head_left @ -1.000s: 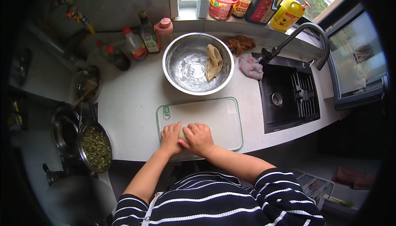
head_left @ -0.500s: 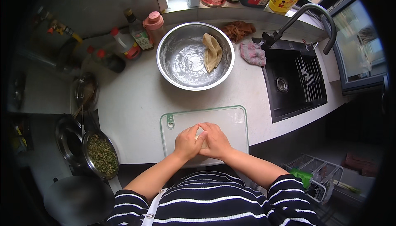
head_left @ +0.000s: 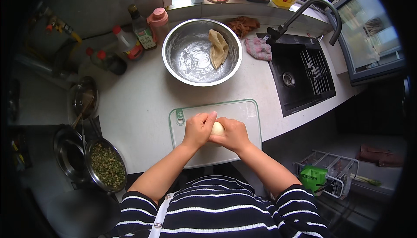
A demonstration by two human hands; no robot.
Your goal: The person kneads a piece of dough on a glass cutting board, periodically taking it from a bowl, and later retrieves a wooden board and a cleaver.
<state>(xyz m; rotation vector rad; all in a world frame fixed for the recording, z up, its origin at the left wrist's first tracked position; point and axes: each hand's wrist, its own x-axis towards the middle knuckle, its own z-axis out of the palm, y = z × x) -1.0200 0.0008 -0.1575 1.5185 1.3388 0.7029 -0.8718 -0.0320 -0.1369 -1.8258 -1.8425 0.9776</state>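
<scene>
A pale lump of dough (head_left: 217, 129) sits between my two hands over the cutting board (head_left: 191, 156), which is translucent with a green rim. My left hand (head_left: 199, 128) is closed against the dough's left side, its thumb pointing up and away. Around the right side curl the fingers of my right hand (head_left: 234, 133), with the thumb underneath on the near side. Most of the dough is hidden by the hands. Beyond the board stands a wide steel bowl (head_left: 184, 66), smeared white inside, with a tan cloth (head_left: 218, 49) draped against its inner right wall.
At left, a bowl of chopped green filling (head_left: 107, 166) stands beside a steel pan (head_left: 67, 153). Several bottles (head_left: 143, 32) line the back left. A black sink (head_left: 295, 97) with a tall faucet (head_left: 310, 0) lies right, a pinkish rag (head_left: 259, 48) by its corner.
My hands have shifted from cupping the dough with fingertips together to gripping it from both sides, so more of it shows. The whole view has tilted slightly.
</scene>
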